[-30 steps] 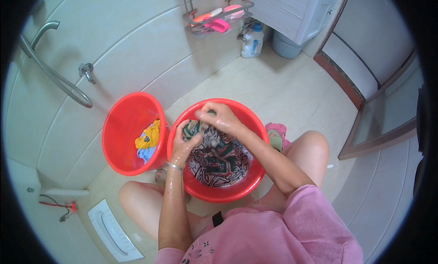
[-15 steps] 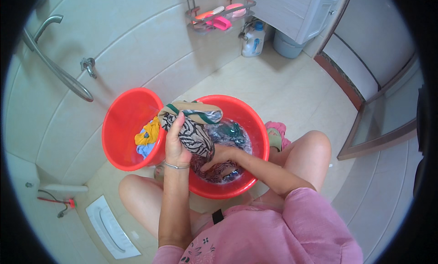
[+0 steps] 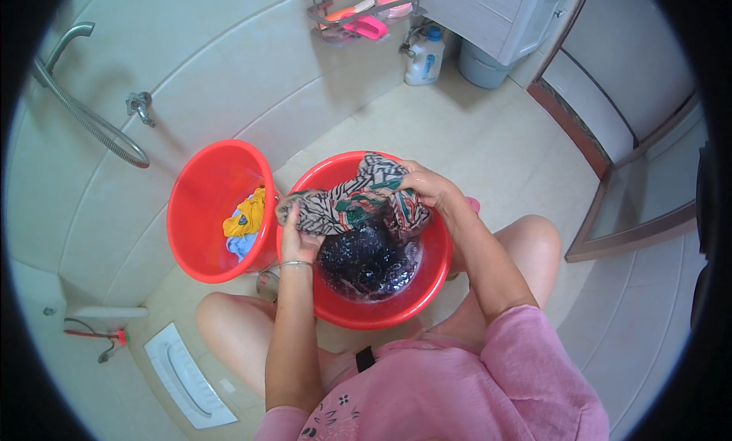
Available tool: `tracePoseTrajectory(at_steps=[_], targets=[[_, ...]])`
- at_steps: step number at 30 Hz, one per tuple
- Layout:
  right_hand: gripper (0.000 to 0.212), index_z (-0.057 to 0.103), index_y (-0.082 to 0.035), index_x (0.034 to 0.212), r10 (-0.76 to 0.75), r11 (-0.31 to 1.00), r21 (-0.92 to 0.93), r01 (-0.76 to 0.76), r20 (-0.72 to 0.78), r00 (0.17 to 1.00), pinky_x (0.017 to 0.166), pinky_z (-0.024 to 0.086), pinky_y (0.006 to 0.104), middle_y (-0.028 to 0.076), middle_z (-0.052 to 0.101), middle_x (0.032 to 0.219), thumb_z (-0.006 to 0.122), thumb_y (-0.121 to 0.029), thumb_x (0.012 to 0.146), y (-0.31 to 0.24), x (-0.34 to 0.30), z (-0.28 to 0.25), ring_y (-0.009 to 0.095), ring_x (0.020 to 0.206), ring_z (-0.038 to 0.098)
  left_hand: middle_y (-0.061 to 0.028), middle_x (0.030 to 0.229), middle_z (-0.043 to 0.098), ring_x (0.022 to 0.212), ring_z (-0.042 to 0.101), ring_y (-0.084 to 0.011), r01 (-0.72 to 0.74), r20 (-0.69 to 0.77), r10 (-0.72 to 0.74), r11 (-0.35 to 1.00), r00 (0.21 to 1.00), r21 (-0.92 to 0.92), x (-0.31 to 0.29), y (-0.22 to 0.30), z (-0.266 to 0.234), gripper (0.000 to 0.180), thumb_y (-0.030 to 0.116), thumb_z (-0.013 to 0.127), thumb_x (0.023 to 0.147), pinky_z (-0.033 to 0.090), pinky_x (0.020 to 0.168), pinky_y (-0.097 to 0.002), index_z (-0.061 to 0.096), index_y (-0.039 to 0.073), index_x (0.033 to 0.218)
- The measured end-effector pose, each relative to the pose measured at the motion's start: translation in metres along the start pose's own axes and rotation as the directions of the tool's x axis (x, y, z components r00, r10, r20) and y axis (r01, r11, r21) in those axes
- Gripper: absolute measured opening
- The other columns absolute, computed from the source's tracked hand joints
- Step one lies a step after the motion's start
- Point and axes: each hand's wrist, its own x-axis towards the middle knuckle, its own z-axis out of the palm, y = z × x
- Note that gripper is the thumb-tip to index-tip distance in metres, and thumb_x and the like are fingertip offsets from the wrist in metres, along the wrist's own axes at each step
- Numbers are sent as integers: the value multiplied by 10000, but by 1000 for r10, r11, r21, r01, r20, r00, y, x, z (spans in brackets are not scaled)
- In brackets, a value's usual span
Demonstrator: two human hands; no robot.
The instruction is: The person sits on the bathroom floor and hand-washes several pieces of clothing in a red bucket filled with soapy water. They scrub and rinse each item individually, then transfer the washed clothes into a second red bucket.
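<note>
Left hand (image 3: 302,241) and right hand (image 3: 427,186) each gripping a black-striped garment (image 3: 339,211), spread between them, red plastic basin (image 3: 431,282) with dark sudsy contents (image 3: 367,259) beneath both hands, red bucket (image 3: 200,205) left of the left hand, yellow cloth (image 3: 247,215) and light-blue cloth (image 3: 241,246) inside

Both arms reach forward from the body, hands apart and each closed in a grip. The left forearm (image 3: 292,327) runs nearly straight ahead to the left wrist (image 3: 296,267), and the left hand (image 3: 302,244) has one digit pointing forward. The right forearm (image 3: 480,246) slants inward from a bent elbow, so the right hand (image 3: 428,186) sits farther out than the left, its fingers bent toward the left side. The bare knees spread wide on either side of the arms.
</note>
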Motion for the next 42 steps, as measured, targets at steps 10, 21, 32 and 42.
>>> tracePoseTrajectory(at_steps=[10,21,32,42], targets=[[411,472,-162,1291,141,5,-1000,13,14,990,766,526,411,200,543,1152,488,-181,881,171,22,59,348,925,636,-244,1289,470,1153,475,-394,-249,384,521,-311,763,917,49,-104,-83,724,400,714,750,415,931,-456,433,105,1349],[327,637,-31,1058,168,898,-348,-269,-295,941,750,507,330,158,664,938,556,-50,742,176,55,31,229,809,644,-38,1051,598,1023,551,-271,203,-294,-66,861,954,466,56,-86,-75,432,435,638,835,415,883,-503,539,179,1168],[264,551,-100,948,-221,633,-670,387,322,920,741,493,482,142,591,890,602,-173,699,48,-47,186,373,824,622,-123,1113,634,1000,608,-269,294,204,-304,953,931,79,6,-58,-29,418,423,470,930,486,886,-441,605,81,1128],[365,635,-71,828,-357,698,-716,-22,-374,856,664,514,465,228,633,749,674,-400,675,91,20,103,405,737,629,-81,1067,630,962,607,-231,244,62,-242,969,968,-28,6,-85,-8,348,382,462,923,524,794,-411,592,104,1088]])
